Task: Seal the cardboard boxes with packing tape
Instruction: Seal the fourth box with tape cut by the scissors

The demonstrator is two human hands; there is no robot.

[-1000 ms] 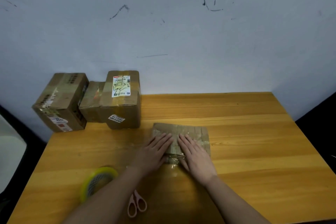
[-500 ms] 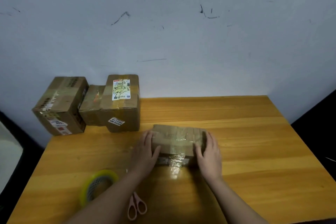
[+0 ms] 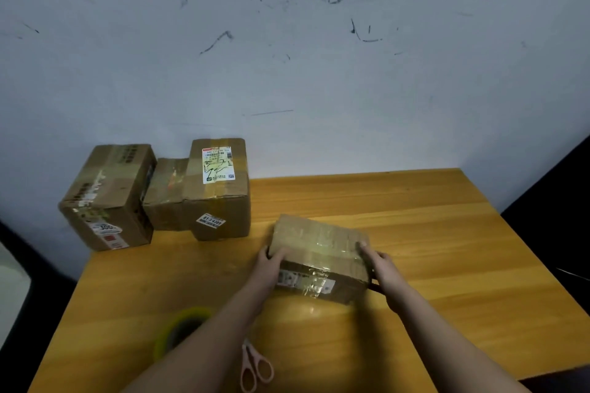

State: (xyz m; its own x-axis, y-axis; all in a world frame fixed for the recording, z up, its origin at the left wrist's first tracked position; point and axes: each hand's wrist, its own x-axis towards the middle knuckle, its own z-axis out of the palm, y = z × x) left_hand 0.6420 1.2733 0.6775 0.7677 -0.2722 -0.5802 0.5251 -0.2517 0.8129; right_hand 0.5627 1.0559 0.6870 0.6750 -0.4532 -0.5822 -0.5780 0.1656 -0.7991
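Observation:
A small flat cardboard box (image 3: pixel 319 242) with shiny clear tape across its top and front sits mid-table, turned at an angle, its right end seemingly raised a little. My left hand (image 3: pixel 269 265) grips its left end, thumb on top. My right hand (image 3: pixel 380 265) grips its right end, fingers curled over the edge. A roll of packing tape (image 3: pixel 178 329) with a yellow-green core lies near the front left, partly hidden by my left forearm. Pink-handled scissors (image 3: pixel 253 367) lie beside it at the front edge.
Three taped cardboard boxes stand at the table's back left corner: a large box (image 3: pixel 105 198) hanging over the edge, a low box (image 3: pixel 166 195) and a labelled box (image 3: pixel 217 188). The wooden table (image 3: pixel 431 233) stands against a scuffed white wall.
My hands went from lying flat on the box top to gripping its two ends. The box has since been rotated and shifted slightly right.

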